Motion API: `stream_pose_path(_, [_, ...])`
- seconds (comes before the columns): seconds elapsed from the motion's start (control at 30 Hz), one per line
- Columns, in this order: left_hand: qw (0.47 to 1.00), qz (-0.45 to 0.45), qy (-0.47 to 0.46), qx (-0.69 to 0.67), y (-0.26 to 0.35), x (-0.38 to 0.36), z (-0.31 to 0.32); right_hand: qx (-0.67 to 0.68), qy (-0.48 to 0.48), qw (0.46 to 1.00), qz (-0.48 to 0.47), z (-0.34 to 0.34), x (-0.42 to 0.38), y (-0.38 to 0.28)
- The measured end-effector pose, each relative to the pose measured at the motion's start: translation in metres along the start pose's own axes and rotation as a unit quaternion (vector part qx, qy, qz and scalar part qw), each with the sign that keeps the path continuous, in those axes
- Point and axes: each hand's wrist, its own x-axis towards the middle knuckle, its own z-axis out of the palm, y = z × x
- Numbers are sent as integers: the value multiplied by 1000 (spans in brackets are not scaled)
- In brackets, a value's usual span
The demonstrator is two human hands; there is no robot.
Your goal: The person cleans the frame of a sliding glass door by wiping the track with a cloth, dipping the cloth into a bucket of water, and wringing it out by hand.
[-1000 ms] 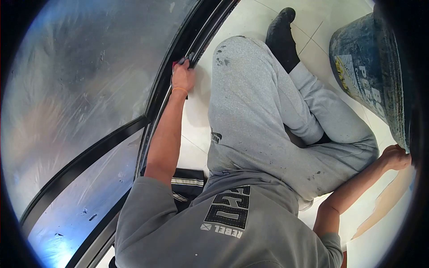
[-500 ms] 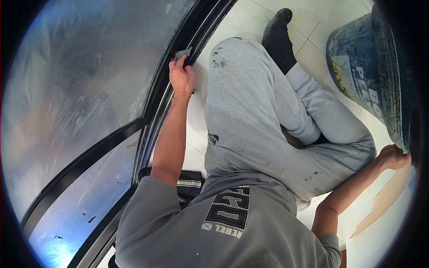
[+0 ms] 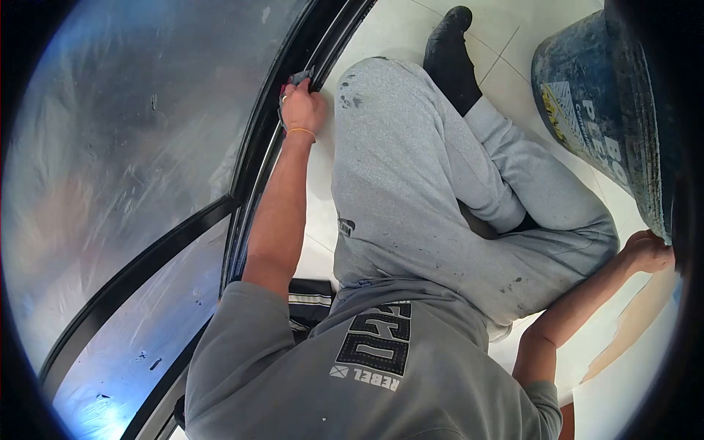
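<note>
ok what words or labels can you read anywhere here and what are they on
"REBEL", upside down, on the chest of the grey shirt, under bigger block letters too cut off by folds to read.
"PEE" and part of another word, on the label of the blue bucket; the rest runs out of view.
A small dark logo on the grey trousers: too small to read.

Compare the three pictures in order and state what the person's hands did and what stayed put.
The left hand slid the small scraper up along the black frame, away from the body, then eased back slightly; its grip never loosened. The right hand stayed braced on the floor beside the blue bucket. The crossed legs and the bucket kept their places.
</note>
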Motion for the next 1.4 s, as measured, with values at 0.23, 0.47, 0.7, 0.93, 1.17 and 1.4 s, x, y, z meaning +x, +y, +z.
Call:
stream_pose_path(0.23, [972,-106,66,-199,-24,-28,-18,-35,3,999,-23,-4,3,4])
stream_pose_path(0.47, [992,-15,100,-74,-4,-28,-16,-93,-6,994,-56,-7,4,6])
stream_pose_path(0.7, [996,-3,-66,68,3,-11,-26,-348,-49,894,-278,-34,25,26])
stream_pose_path(0.93, [994,9,-88,59,-1,-7,-18,-285,-45,936,-200,-27,19,25])
stream_pose_path(1.17, [989,-7,-123,77,-2,1,-15,-172,-24,979,-103,-15,10,14])
stream_pose_path(1.4, [991,-40,-125,21,-4,3,-17,-139,-17,987,-76,-9,9,11])
